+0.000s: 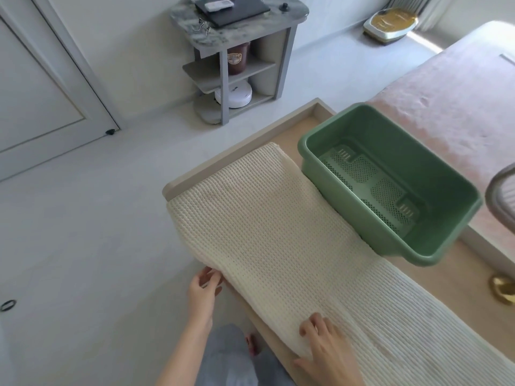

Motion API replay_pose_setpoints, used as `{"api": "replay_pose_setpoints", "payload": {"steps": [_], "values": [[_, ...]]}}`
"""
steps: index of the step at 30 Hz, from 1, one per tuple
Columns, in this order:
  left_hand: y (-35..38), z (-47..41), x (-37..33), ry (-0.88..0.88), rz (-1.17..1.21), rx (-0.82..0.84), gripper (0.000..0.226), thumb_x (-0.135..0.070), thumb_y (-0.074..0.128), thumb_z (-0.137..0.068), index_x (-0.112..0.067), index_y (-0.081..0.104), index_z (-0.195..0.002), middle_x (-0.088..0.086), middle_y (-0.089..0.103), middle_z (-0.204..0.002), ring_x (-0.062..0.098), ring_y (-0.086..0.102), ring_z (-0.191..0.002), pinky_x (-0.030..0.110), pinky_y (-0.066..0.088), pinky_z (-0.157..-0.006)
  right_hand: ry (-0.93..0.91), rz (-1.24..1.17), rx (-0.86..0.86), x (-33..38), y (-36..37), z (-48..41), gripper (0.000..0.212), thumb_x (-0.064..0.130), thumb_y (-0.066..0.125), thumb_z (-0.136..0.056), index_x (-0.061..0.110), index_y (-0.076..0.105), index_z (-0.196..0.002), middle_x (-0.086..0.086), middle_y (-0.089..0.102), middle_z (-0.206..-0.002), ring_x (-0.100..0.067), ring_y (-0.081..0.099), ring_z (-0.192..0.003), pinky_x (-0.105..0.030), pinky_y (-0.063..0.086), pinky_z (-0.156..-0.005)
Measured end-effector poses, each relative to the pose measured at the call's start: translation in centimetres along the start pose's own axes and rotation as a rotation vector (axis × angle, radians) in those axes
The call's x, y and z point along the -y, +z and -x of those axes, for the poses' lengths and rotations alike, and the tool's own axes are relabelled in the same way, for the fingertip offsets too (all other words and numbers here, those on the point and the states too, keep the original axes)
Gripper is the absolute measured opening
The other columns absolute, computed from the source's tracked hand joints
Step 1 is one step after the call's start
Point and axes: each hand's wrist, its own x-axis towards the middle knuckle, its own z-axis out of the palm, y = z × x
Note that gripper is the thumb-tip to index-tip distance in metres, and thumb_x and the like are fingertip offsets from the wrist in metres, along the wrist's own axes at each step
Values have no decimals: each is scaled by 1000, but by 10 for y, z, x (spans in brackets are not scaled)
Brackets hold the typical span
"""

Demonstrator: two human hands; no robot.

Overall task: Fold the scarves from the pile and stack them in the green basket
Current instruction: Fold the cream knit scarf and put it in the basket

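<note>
A long cream knitted scarf (267,227) lies stretched along a beige bench (239,143), running from its far end to the lower right corner of the view. My left hand (203,288) pinches the scarf's near left edge, which hangs over the bench side. Flat on the scarf lies my right hand (328,349), fingers gripping a fold at the near edge. The green basket (412,246) stands on the bench just right of the scarf. It holds nothing; its perforated floor shows.
A pink bed (446,107) runs along the right behind the basket. A grey side table (237,40) with a laptop stands at the back, a white door (41,87) at left. A gold object (503,288) sits on the bench at the right edge.
</note>
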Motion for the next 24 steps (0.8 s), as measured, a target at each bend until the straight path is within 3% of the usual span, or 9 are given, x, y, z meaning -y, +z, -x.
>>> {"api": "replay_pose_setpoints", "payload": {"steps": [2, 3, 5, 6, 9, 12, 17, 20, 24], "values": [[2, 1, -4, 29, 27, -17, 28, -6, 61, -92, -2, 55, -119, 12, 62, -104, 23, 59, -94, 24, 48, -70, -26, -21, -73, -7, 12, 5, 63, 40, 85, -41, 29, 37, -81, 11, 46, -75, -9, 51, -55, -19, 37, -45], [3, 2, -7, 46, 42, -17, 25, -7, 62, -91, -5, 55, -115, 13, 62, -107, 23, 58, -96, 24, 48, -71, -35, -77, -114, -6, 9, 6, 50, 35, 83, -55, 29, 42, -84, 12, 53, -73, -8, 55, -58, -19, 40, -48], [5, 2, -12, 53, 80, 13, 24, -10, 63, -91, -7, 57, -114, 13, 62, -114, 23, 59, -102, 25, 49, -74, 91, -232, -113, -1, -2, 8, 9, 31, 62, -87, 31, 55, -93, 17, 62, -79, -2, 60, -73, -17, 42, -64], [6, 3, -14, 45, 116, 43, 28, -11, 63, -92, -5, 56, -118, 13, 62, -118, 24, 59, -105, 27, 50, -79, 144, -346, -80, 0, -8, 8, 5, 30, 55, -94, 33, 58, -92, 18, 63, -79, -1, 59, -77, -17, 42, -69], [10, 6, -18, 4, 213, 111, 32, -12, 60, -93, -5, 52, -123, 16, 59, -124, 25, 58, -107, 34, 49, -91, 232, -663, -62, -5, -25, 4, 21, 19, 51, -97, 28, 63, -83, 13, 65, -78, -4, 59, -74, -22, 44, -70], [17, 12, -20, -35, 251, 163, 29, -15, 59, -94, -9, 47, -120, 14, 57, -120, 24, 56, -106, 35, 48, -89, 298, -763, -63, -15, -35, -4, 23, 14, 48, -98, 14, 67, -86, -7, 67, -81, -24, 61, -79, -31, 45, -70], [16, 12, -19, 45, 74, 18, 43, -19, 71, -86, -12, 42, -116, 14, 57, -113, 24, 59, -95, 48, 50, -90, 273, -516, -96, -21, -34, -7, 16, 24, 45, -100, 25, 57, -109, 14, 61, -100, -5, 57, -88, -12, 39, -68], [4, 14, -17, 244, -151, -113, 43, -15, 76, -80, -16, 44, -109, 14, 59, -108, 27, 57, -88, 42, 49, -81, 91, -234, -130, -19, -17, 4, 31, 32, 50, -97, 28, 48, -128, 12, 49, -121, -6, 53, -104, -16, 40, -76], [-10, 14, -10, 389, -423, -217, 41, -6, 77, -76, -7, 53, -109, 16, 49, -117, 30, 50, -102, 31, 34, -83, -87, -43, -179, -6, 8, 30, 42, 54, 58, -72, 32, 52, -108, 12, 45, -105, -5, 43, -92, -18, 41, -75]]}}
